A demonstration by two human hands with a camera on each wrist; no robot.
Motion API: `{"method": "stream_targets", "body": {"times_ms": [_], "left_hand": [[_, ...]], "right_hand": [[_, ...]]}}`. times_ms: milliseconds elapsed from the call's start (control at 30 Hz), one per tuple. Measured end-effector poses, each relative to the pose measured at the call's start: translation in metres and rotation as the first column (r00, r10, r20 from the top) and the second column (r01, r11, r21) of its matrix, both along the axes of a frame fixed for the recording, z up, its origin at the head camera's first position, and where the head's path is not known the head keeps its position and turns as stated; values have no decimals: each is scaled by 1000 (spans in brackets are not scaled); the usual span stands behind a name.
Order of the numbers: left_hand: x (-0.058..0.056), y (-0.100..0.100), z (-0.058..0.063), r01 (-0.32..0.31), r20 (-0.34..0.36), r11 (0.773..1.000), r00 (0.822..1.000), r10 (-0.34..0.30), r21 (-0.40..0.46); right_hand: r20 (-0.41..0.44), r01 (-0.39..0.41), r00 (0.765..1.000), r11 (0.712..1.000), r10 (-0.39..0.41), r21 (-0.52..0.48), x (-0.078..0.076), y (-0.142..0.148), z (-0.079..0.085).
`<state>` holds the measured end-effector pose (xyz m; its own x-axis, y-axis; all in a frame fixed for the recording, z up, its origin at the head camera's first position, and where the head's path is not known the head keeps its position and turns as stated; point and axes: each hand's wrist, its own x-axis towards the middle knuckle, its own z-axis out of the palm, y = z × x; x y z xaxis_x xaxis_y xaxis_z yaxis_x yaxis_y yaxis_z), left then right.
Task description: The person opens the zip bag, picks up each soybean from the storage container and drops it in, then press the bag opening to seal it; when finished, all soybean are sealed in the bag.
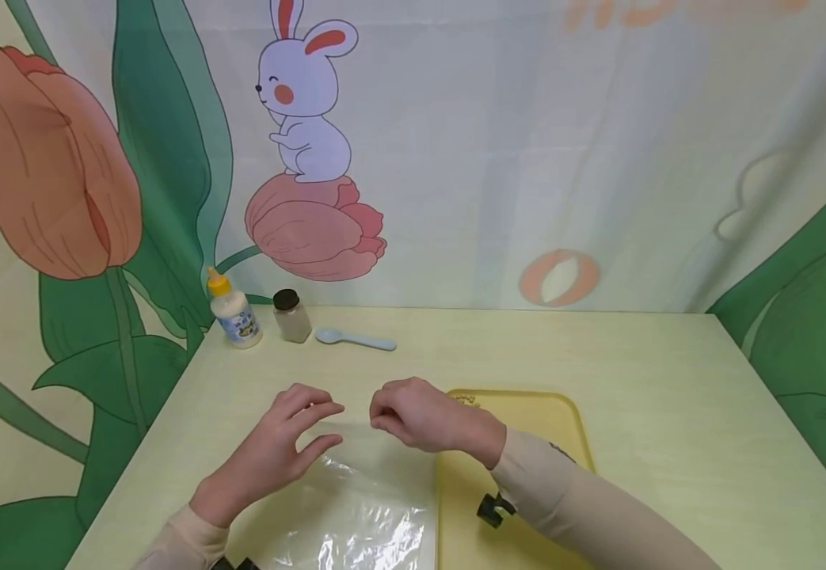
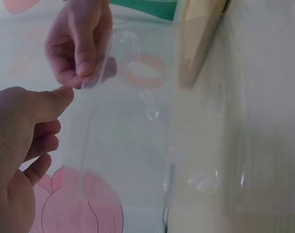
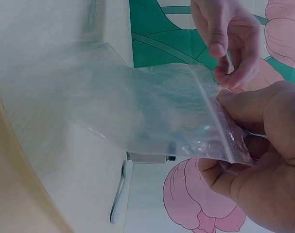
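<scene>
My right hand [image 1: 420,416] pinches the top edge of a clear zip bag [image 3: 176,111] between thumb and fingers. The bag's zip strip runs close beside these fingers in the right wrist view. My left hand [image 1: 277,443] is just left of it, with thumb and fingers spread apart. In the left wrist view, the tip of a left finger [image 2: 64,92] comes close to the right hand at the bag's edge. Shiny clear plastic [image 1: 377,522] spreads below both hands, left of the yellow tray [image 1: 576,427].
At the back left stand a white bottle [image 1: 237,317] with a yellow top and a black-lidded jar [image 1: 291,317]. A light blue spoon [image 1: 355,340] lies beside them. Small pale bits [image 1: 466,400] sit at the tray's far left corner. A printed curtain [image 1: 441,198] hangs behind the table.
</scene>
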<state>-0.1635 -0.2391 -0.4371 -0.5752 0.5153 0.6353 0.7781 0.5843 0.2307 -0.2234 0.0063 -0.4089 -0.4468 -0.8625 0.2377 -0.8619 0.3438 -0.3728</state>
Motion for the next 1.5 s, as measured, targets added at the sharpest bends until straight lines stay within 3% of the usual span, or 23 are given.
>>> {"method": "stream_targets", "body": {"times_ms": [233,667,900,1033,1133,1333,1500], "left_hand": [[-5,14,-4,59,-126,998,990,-57,16],[-7,28,-14,79,-227,997,971,-72,22],[-4,31,-16,44,-229,999,972,-48,-22],[-3,35,-16,40,-222,997,974,-54,-65],[-2,39,-16,39,-218,995,974,-57,-88],[1,41,-17,43,-221,993,973,-67,-110],[1,42,-15,70,-213,986,972,-102,-153]], "right_hand": [[-1,6,1000,1000,-6,-14,-2,-1,-2],[53,10,999,1000,-8,-28,-3,2,-7],[142,18,990,999,-12,-40,-3,1,-7],[265,78,962,995,-59,-62,-5,3,-6],[308,107,948,992,-84,-59,-7,4,-6],[281,86,957,996,-78,-17,-6,2,-5],[203,74,976,997,-76,16,-3,0,-7]]}}
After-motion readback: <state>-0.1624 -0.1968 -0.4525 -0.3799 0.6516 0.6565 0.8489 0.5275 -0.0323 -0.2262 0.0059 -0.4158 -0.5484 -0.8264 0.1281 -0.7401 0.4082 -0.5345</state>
